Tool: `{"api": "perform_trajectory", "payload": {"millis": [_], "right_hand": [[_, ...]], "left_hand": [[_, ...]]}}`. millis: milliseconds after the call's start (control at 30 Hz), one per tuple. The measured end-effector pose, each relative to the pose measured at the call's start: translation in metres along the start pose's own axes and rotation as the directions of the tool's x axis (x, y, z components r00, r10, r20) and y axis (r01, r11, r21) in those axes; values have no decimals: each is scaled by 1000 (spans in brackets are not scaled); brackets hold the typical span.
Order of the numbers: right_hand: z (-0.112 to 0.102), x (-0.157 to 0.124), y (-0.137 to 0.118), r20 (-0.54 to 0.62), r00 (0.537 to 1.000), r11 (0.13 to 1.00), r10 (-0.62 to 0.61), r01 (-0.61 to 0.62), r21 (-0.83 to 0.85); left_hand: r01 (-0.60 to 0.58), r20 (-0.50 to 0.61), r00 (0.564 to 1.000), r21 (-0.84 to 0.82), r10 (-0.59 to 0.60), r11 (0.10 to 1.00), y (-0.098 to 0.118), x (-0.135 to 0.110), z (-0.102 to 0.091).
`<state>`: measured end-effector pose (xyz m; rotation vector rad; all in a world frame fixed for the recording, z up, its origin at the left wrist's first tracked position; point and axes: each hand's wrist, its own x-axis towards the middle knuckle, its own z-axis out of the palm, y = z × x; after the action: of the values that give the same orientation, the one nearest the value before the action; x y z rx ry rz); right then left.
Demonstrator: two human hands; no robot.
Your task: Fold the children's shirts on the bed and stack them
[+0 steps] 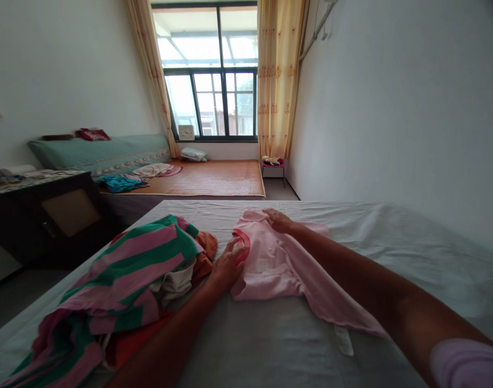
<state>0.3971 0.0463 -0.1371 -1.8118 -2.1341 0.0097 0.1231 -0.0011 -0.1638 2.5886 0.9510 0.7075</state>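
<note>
White walls [400,108] enclose the room, with one window [206,48] between two curtains [281,81]; nearest is one white-sheeted surface [392,237], bed or table I cannot tell; beyond its far edge lies one bed [214,180] with a woven mat, and past its left edge stands one dark cabinet [12,215]. One striped garment [129,275] in green and pink is heaped along the surface's left edge, with at least three other cloths showing beside or under it: one red cloth [129,345], one orange-brown cloth [208,245], one off-white cloth [177,280]; one pink garment [271,264] lies near the middle of the far edge, part of it trailing toward the near right corner. Two hands are on it; the left hand [228,264] is at the coral neckline [243,235], fingers loosely curved and partly apart; the right hand [278,220] reaches to the garment's far side, fingers stretched over the cloth; whether either pinches fabric I cannot tell. Step in hand, as I judge it: straightening the pink garment; the next move seems to call for keeping it flat while evening out the trailing part; smallest, one white tag [344,342] lies at that part's near side.
</note>
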Motion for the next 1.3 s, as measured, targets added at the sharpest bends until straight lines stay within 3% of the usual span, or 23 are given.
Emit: {"api": "perform_trajectory", "payload": {"millis": [133, 267, 367, 500, 633, 700, 833, 900, 933, 1000, 1100, 1167, 1233, 1300], "right_hand": [[-2, -66, 37, 23, 988, 985, 155, -153, -74], [-32, -114, 94, -63, 902, 891, 427, -432, -140], [-43, -126, 118, -69, 859, 847, 507, -512, -144], [-48, -116, 128, -87, 851, 841, 517, -525, -133], [-55, -103, 123, -208, 849, 843, 486, -518, -147], [-49, -100, 108, -211, 881, 875, 424, -458, -157], [-14, -111, 59, -27, 983, 972, 184, -186, -147], [0, -126, 46, 109, 992, 994, 55, -44, -103], [2, -135, 45, 147, 987, 994, 64, -50, -99], [-5, -154, 55, 160, 957, 965, 241, -218, -147], [-31, -183, 78, 127, 850, 848, 512, -477, -231], [-46, -201, 82, 115, 816, 811, 566, -528, -251], [-53, -218, 72, 129, 867, 866, 481, -447, -224], [-54, -236, 52, 198, 943, 960, 269, -247, -128]], "left_hand": [[-9, 13, 1000, 7, 8, 1000, -7, 4, -10], [52, 68, 996, 59, -56, 997, -19, 7, -18], [68, 70, 995, 77, -73, 995, -21, 7, -16], [46, 65, 996, 118, -54, 992, -16, 5, -13], [19, 74, 997, 147, -30, 989, -11, 4, -14], [-19, 47, 999, 206, 10, 978, -7, 3, -15], [-228, 63, 974, 284, 219, 931, 5, 0, -11], [-326, 128, 945, 251, 302, 912, 11, -1, -9], [-366, 165, 927, 219, 336, 904, 14, -2, -9], [-420, 213, 898, 157, 384, 894, 19, -3, -11], [-451, 241, 874, 82, 421, 889, 28, -5, -19], [-438, 274, 866, 11, 418, 899, 34, -6, -24], [-363, 317, 875, -66, 365, 929, 39, -7, -29], [-230, 381, 887, -122, 259, 966, 43, -9, -34]]}}
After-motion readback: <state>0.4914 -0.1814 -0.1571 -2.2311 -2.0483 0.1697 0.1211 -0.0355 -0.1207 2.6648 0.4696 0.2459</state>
